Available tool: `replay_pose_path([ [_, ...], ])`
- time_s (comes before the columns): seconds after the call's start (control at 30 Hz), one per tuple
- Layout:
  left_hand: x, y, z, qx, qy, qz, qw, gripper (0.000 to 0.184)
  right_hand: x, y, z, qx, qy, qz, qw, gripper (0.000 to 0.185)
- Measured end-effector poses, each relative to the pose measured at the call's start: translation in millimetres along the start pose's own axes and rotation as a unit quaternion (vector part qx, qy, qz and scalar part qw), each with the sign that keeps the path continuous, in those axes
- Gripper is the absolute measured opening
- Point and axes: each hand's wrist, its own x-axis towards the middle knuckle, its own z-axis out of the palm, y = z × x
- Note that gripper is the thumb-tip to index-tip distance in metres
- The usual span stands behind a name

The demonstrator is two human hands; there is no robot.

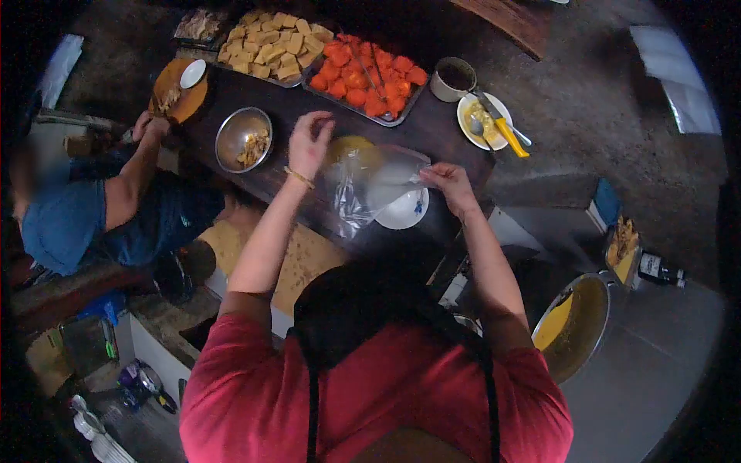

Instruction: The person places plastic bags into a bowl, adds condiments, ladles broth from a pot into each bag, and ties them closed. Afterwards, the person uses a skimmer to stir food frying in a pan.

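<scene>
A clear plastic bag [359,189] hangs in front of me over the dark table, its upper right edge pinched in my right hand [448,184]. My left hand [310,143] is raised at the bag's left side with its fingers curled; whether they hold anything is too small to tell. Behind and below the bag lies a white plate [403,210] with a small blue mark. Something yellowish and round shows through the bag's upper part. To the left of my left hand stands a metal bowl [244,140] with food pieces in it.
Trays of orange-red pieces [367,77] and pale chunks [270,46] stand at the back. Right of them are a cup [453,79] and a plate with a yellow-handled knife [512,137]. A co-worker [65,224] works at a round board [189,100]. A large pot [575,328] stands right.
</scene>
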Motion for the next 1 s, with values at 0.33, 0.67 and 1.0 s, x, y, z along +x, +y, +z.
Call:
replay_pose_path([
  [0.33,-78.1,42.5,47.9,-0.235,-0.451,-0.284,0.813,0.03,-16.6,23.6,44.5,-0.02,-0.091,0.003,0.996,0.009],
  [0.67,-87.2,7.9,24.3,-0.356,-0.451,-0.261,0.776,0.017,-30.4,19.4,62.0,0.074,-0.175,0.055,0.98,0.009],
  [1.0,-93.8,25.0,-16.3,0.265,-0.249,0.173,0.915,0.036,-11.3,74.7,-0.4,-0.378,0.133,-0.141,0.905,0.032],
])
